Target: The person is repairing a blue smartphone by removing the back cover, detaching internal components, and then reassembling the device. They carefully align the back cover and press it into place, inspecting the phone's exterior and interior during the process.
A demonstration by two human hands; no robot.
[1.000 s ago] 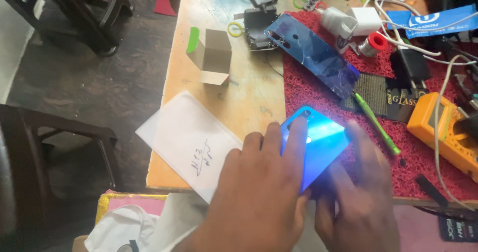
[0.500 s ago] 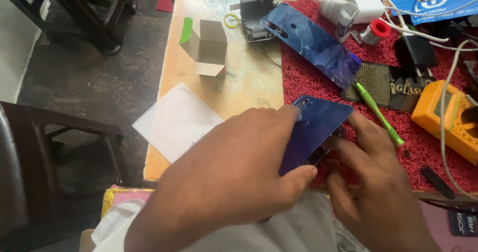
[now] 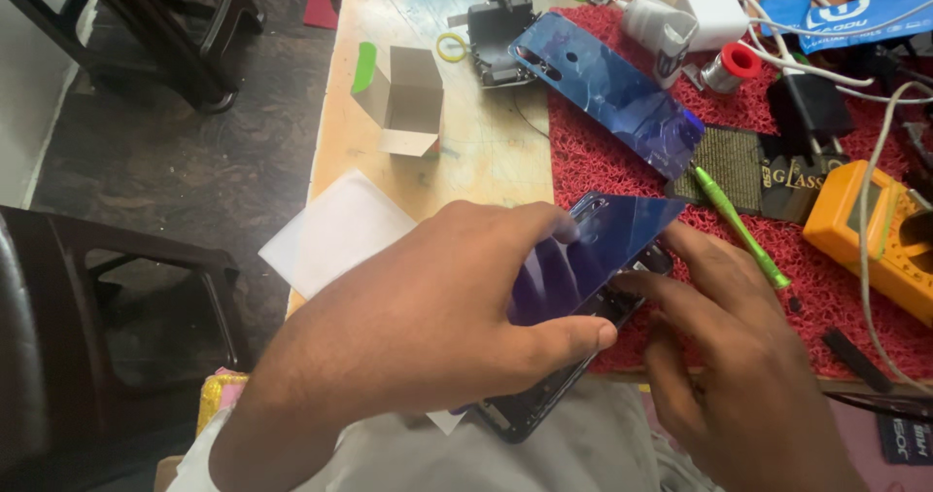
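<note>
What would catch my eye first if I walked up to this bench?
First, the two hands at the bottom: the left hand grips a glossy blue phone back cover over a dark phone body, while the right hand touches its edge. Behind them, a second blue back cover lies slanted on the red mat, a green pry tool beside it and an orange multimeter at the right.

Both hands are bare — no gloves, rings or watch on either. The left hand [image 3: 437, 307] shows a bare wrist and forearm with no sleeve reaching into view. The right hand [image 3: 739, 366] is likewise uncovered (its wrist runs off the bottom edge). Pale grey cloth covers the lap.
</note>
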